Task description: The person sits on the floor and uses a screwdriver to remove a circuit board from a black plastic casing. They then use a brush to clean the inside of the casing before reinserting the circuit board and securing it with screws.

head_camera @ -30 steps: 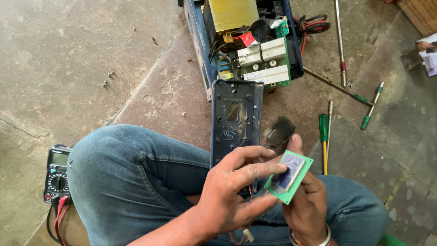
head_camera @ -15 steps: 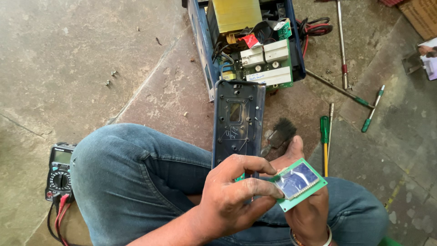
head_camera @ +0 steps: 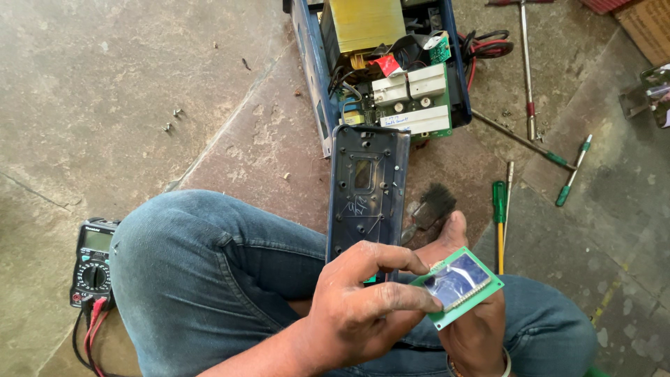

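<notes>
Small green circuit board (head_camera: 458, 285) with a shiny screen, just below the dark blue cover panel (head_camera: 368, 192). Cupped underneath in the right hand (head_camera: 474, 328), pinched at the near edge by left hand (head_camera: 363, 307) fingertips. Probably light, stiff, easy to crack; best held by the edges.

Stained grey concrete floor (head_camera: 125, 63), daylit

Lap: both hands over the knees, left hand (head_camera: 356, 311) beside right hand (head_camera: 471, 328).
Circuit board (head_camera: 458, 286): on right hand, left fingertips touching it.
Panel (head_camera: 366, 192): propped ahead of the hands.
Opened unit (head_camera: 387, 63): on floor behind panel.
Multimeter (head_camera: 94, 262): floor, left of knee.
Screwdrivers (head_camera: 499, 223): floor, right of panel.
</notes>
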